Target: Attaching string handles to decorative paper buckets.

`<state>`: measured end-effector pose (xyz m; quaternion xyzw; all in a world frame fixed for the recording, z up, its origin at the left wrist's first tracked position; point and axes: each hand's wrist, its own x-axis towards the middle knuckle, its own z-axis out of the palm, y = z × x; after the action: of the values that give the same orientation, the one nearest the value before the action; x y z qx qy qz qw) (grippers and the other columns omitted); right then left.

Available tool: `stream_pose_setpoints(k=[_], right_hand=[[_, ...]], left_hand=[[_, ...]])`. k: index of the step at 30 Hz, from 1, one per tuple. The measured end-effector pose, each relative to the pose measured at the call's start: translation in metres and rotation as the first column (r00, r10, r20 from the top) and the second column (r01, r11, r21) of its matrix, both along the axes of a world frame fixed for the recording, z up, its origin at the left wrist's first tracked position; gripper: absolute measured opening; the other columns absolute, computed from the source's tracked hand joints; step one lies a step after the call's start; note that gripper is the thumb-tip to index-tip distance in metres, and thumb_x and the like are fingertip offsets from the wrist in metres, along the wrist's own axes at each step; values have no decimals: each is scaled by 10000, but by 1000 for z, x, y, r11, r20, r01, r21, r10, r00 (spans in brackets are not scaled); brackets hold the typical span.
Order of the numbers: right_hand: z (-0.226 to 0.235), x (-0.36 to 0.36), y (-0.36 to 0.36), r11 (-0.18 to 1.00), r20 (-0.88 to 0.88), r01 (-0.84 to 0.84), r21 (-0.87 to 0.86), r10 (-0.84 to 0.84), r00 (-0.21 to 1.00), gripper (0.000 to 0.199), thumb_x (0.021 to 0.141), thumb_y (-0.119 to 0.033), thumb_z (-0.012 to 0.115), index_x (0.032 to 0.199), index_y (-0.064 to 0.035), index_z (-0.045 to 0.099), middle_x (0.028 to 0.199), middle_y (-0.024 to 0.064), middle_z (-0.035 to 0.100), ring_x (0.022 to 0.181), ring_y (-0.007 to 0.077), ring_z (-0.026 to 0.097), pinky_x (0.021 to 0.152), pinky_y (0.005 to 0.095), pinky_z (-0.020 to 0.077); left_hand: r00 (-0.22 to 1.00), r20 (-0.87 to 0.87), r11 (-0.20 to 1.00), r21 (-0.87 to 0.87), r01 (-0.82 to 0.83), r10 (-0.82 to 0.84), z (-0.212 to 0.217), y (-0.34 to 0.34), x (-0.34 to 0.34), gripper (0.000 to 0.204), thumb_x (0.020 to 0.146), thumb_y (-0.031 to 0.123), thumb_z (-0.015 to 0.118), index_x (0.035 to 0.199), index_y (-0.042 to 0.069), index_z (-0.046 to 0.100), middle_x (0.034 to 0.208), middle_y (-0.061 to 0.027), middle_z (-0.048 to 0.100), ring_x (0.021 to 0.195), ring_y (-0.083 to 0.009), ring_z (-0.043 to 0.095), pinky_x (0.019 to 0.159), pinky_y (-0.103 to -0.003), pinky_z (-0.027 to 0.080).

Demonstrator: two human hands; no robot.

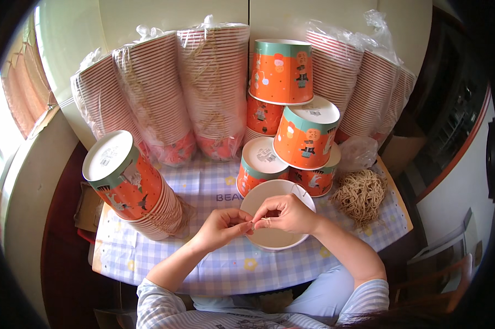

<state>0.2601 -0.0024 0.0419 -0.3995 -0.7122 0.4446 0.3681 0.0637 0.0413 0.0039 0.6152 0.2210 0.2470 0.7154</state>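
Left hand (224, 226) meets right hand (286, 213) — cord (266, 220) pinched — over bucket (280, 239).

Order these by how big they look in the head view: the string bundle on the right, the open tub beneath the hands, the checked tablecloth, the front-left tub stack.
1. Checked tablecloth, though partly covered
2. Front-left tub stack
3. Open tub, partly hidden
4. String bundle

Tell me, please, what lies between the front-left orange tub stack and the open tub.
In the head view, checked tablecloth lies there, with the left hand above it, nearer the tub.
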Motion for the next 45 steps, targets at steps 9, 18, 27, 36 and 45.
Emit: stream_pose_setpoints(k=[9,18,27,36,45], right_hand=[[-15,-10,4,994,-127,91,63,-83,988,97,770,-41,619,856,1,603,773,52,624,707,79,586,634,218,476],[-19,-15,0,992,-36,125,-13,-125,991,239,766,-66,625,972,-11,515,756,-15,510,684,35,488,596,186,417],[-19,-16,-1,944,186,149,295,-209,960,116,713,-81,670,806,-30,621,590,-5,495,506,54,426,475,225,376],[-25,-15,0,942,192,176,286,-236,953,102,726,-74,646,804,-12,625,688,39,589,551,66,502,499,221,413],[-23,-14,-1,964,223,188,187,-228,948,103,728,-61,637,818,-10,629,704,26,603,578,48,512,518,205,419]], left_hand=[[993,-81,970,232,-68,89,1,-7,1,171,833,137,580,901,-20,595,718,-5,594,685,-36,535,618,-199,451],[991,73,990,79,-115,109,-8,5,0,60,842,36,494,854,-21,509,792,-35,568,750,-98,563,692,-242,466],[986,148,991,93,-92,78,-9,8,0,46,835,20,486,857,-9,457,831,-62,548,806,-132,580,721,-270,473],[964,-151,913,379,-149,220,1,13,-11,112,780,87,574,860,18,538,774,-49,577,679,-89,544,583,-220,438],[926,-114,512,854,-94,360,21,2,-11,152,694,116,654,837,72,625,695,-57,544,592,-197,555,524,-311,463]])
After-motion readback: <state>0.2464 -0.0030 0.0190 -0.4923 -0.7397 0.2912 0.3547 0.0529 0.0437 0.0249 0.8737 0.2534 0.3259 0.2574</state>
